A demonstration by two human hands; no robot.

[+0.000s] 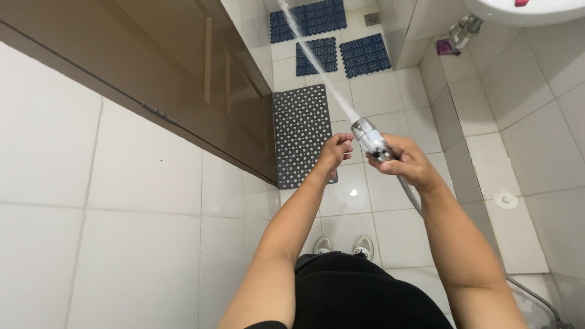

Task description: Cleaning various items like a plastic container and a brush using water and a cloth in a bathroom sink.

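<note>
Gripping the chrome spray head with fingers closed round it, the right hand should keep its jet aimed past the grey dotted mat, while the left hand, loosely curled and empty, hovers beside the nozzle.

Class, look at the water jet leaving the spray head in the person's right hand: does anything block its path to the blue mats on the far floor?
Nothing visible does. The right hand holds the spray head, and its water jet runs unbroken above the grey perforated mat to the blue mats. The left hand sits beside the jet.
</note>
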